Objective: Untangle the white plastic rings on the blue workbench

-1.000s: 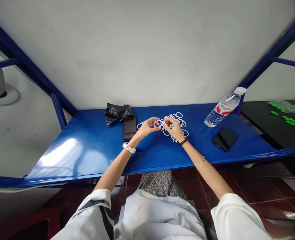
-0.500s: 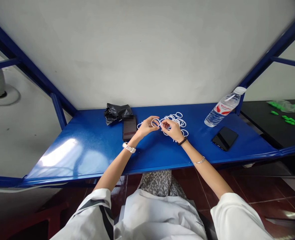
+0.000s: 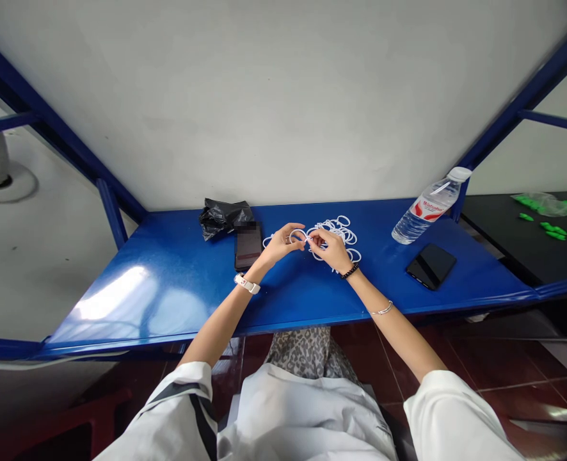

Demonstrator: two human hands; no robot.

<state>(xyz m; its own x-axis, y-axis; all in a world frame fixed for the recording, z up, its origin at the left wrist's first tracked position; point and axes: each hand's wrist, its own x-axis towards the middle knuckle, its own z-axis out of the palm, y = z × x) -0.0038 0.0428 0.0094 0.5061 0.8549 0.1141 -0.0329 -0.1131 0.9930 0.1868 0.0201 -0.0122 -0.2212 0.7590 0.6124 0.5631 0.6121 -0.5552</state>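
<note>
A white ring (image 3: 297, 232) is held upright between the thumb and fingers of my left hand (image 3: 280, 244). Close beside it, my right hand (image 3: 330, 248) pinches at the ring's right edge, its fingertips nearly touching those of my left hand. What exactly sits between the right fingertips is too small to tell. A loose pile of white rings (image 3: 345, 232) lies on the blue table (image 3: 293, 294), behind and to the right of my right hand. Another white ring shows partly behind my left hand.
A dark phone (image 3: 247, 248) and a crumpled black bag (image 3: 221, 218) lie left of my hands. To the right are a tilted water bottle (image 3: 422, 210) and a black phone (image 3: 431, 265). Green pieces (image 3: 554, 230) lie on a black surface at far right.
Little differs. The fingertips of both hands are slightly closer together around the ring, and a ring loop seen earlier at my right fingertips is less visible.
</note>
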